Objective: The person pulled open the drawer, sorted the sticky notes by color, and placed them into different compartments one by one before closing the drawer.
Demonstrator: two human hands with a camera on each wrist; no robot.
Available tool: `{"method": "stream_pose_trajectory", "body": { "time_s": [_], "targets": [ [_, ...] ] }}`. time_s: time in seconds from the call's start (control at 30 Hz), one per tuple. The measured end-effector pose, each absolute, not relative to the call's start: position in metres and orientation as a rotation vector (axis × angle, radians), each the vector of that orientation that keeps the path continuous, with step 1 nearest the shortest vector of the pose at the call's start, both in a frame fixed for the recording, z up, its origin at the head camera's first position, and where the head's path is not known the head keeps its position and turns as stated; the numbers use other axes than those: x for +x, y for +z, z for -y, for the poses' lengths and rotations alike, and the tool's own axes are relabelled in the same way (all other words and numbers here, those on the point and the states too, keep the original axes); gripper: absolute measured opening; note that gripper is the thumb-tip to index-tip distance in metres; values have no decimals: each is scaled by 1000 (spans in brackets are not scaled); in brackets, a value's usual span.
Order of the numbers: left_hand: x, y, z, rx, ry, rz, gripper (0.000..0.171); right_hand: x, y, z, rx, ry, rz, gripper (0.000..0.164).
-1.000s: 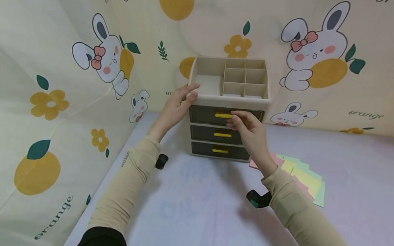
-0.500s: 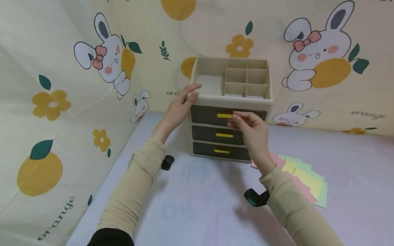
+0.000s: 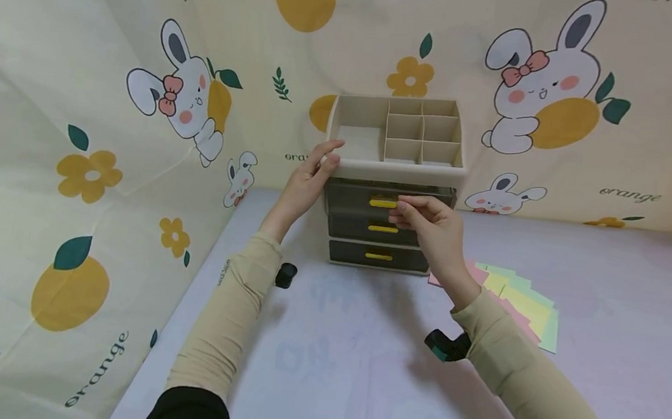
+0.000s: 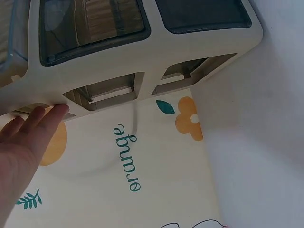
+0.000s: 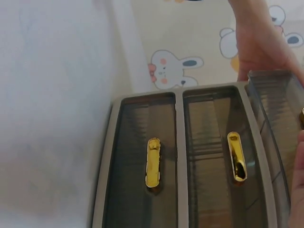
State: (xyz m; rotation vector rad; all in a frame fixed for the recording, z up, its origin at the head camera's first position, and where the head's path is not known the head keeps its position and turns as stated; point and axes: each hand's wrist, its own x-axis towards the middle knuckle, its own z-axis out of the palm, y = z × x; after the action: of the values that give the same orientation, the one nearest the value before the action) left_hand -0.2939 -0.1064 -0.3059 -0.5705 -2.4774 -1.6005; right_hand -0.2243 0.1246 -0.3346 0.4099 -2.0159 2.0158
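A cream desktop organizer point(image 3: 401, 173) with three dark translucent drawers stands against the back cloth. Its top drawer point(image 3: 346, 197) sticks out slightly past the front, which also shows at the right of the right wrist view. My right hand point(image 3: 436, 237) pinches the yellow handle point(image 3: 382, 203) of that drawer between thumb and fingers. Against the organizer's upper left side rests my left hand point(image 3: 304, 182); in the left wrist view its fingers lie fairly straight along the side wall. The middle drawer point(image 5: 209, 152) and bottom drawer point(image 5: 137, 142) sit flush in the frame.
Pink, yellow and green paper sheets point(image 3: 525, 304) lie fanned out on the pale tabletop point(image 3: 351, 361), right of the organizer. Divided compartments point(image 3: 405, 128) form its top. Behind and to the left hangs a rabbit-and-orange patterned cloth point(image 3: 356, 20).
The top drawer has come slightly forward out of the organizer, with my right hand moving along on its handle. My left hand keeps its place on the side.
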Motion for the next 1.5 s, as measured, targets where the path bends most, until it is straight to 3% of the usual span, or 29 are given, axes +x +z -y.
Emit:
{"method": "stream_pose_trajectory", "body": {
  "time_s": [0.37,0.9,1.5],
  "targets": [
    [-296,-307,106,-578,-1575,2475,57,-204,-334,-128,500,1894,2082,29],
    [-298,-309,106,-582,-1572,2463,48,-168,-333,-133,697,1842,2089,20],
    [-299,-309,106,-585,-1550,2468,51,-157,-342,-133,780,1817,2067,20]
  ]
}}
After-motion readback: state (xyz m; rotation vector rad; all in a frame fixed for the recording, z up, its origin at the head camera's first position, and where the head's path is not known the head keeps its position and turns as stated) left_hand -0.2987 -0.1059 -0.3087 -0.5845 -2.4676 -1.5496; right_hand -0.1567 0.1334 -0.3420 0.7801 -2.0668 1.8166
